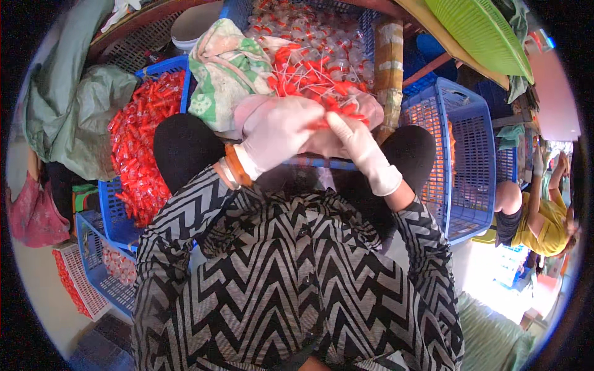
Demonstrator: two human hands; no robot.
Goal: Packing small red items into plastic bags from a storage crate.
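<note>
Left white-gloved hand (278,133) and right white-gloved hand (359,148) meet at near edge of the pile of small red plastic pieces with thin white stems (312,77), fingers curled but blurred, can't tell if gripping; best pinch one lightly, stems untangled.

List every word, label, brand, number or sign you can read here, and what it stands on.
None: no text is readable.
Green-and-white patterned cloth: no letters I can make out.
Small red plastic pieces with thin white stems: any markings too small to read.
</note>
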